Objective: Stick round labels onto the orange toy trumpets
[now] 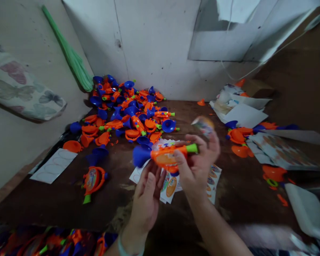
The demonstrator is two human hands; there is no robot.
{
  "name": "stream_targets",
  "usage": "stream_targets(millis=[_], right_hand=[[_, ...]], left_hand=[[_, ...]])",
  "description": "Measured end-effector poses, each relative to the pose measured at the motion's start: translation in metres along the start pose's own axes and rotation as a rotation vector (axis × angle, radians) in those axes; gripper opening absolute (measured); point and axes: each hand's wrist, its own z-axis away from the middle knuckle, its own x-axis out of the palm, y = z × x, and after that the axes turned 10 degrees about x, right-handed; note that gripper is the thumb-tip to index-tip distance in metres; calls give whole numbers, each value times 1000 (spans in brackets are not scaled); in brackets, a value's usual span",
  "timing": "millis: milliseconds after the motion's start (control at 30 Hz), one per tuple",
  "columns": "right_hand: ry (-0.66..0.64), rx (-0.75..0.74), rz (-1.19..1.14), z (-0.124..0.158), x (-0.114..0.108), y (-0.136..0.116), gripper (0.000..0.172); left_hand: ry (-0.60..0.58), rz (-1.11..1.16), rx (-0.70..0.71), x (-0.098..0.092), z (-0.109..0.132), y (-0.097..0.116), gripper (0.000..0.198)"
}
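Toy horn (162, 159), orange body, blue bell, green mouthpiece: up off the table (56, 206), between both hands, bell toward left. Right hand (198, 169) has it gripped, thumb on the near side by the mouthpiece end, fingers behind. Raised fingers of same hand carry a small printed label (204, 127), blurred, likely a sticker; exact pinch can't be told. Left hand (147, 199) loosely cupped under the bell side, not clenched; contact unclear. Band (121, 247) on left wrist.

Risks, my judgement: label sits at the fingertips only, so a brush against the horn could fold it or glue it askew. Left hand looks slack, so if the right grip loosens, horn could drop bell first. Wrists low over the sheets could drag them.

Near edge, left: more horns (77, 238), partly cut off. Under the hands: printed sheets (171, 187) with ovals, another sheet (214, 179) just right. Left: single horn (92, 179) lying apart, white sheet (53, 165) beyond it. Right: pale case (306, 209), stacked sheets (288, 153). Farther: big heap of horns (130, 113), loosely piled; a knock could topple some. Loose papers (242, 112) rear right, wall (154, 46) behind.
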Motion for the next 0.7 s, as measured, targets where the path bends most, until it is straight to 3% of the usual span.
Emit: stream_targets(millis=[67, 100, 167, 267, 300, 400, 433, 567, 700], right_hand=[[52, -125, 79, 4, -1, -8, 89], [2, -147, 104, 8, -2, -12, 93], [-223, -117, 133, 19, -4, -21, 96], [-520, 3, 103, 32, -6, -32, 86], [-521, 40, 59, 33, -6, -34, 72], [-342, 147, -102, 24, -4, -34, 17], [-290, 171, -129, 21, -2, -33, 11], [-253, 217, -72, 17, 3, -28, 21], [-217, 121, 3, 30, 7, -26, 38]], left_hand=[[-86, -72, 43, -4, 5, 4, 45], [-133, -109, 91, -8, 7, 7, 56], [-184, -181, 186, -15, 8, 12, 71], [-157, -279, 228, -24, 4, 17, 65], [-130, -282, 220, -26, 2, 18, 62], [-46, -178, 187, -26, -3, 22, 61], [-28, -145, 186, -25, -4, 24, 61], [-80, -123, 232, -23, -4, 30, 60], [-163, -143, 257, -22, -1, 33, 61]])
